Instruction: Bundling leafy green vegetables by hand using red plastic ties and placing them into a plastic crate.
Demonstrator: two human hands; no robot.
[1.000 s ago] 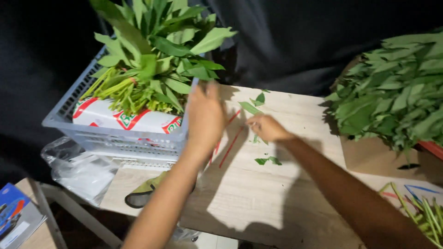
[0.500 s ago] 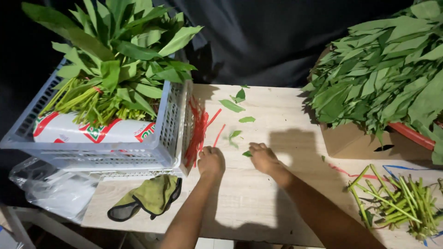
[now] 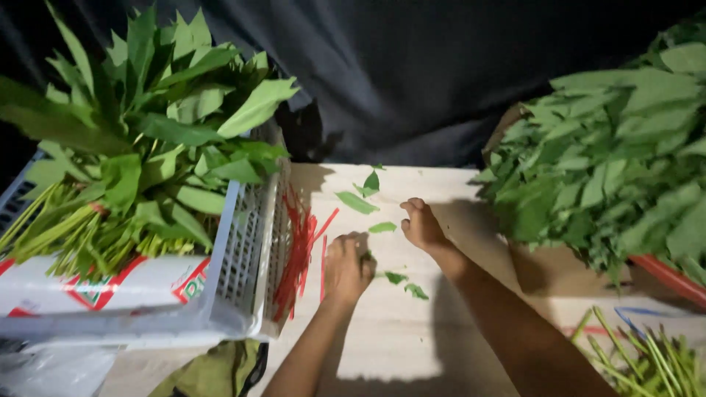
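Observation:
My left hand (image 3: 346, 266) rests on the pale wooden table (image 3: 412, 345) with its fingers curled, pinching a small green leaf scrap (image 3: 365, 256). It lies just right of a bunch of thin red ties (image 3: 298, 254). My right hand (image 3: 423, 224) sits a little farther back, fingers curled under, knuckles on the wood. Loose green leaves lie about both hands: one (image 3: 382, 228) between them, two (image 3: 406, 284) nearer me, others (image 3: 358, 201) farther back.
A white plastic basket (image 3: 246, 257) full of long-stemmed leafy greens (image 3: 147, 147) stands at the left. At the right, a big heap of leaves (image 3: 625, 162) fills a red-rimmed container (image 3: 665, 276). Stripped green stems (image 3: 647, 360) lie bottom right. An olive cloth (image 3: 213, 375) hangs bottom left.
Both hands have come away from the basket's side, dropped to the table, then slid toward the loose leaves. My left hand has closed on a scrap. The view has shifted closer.

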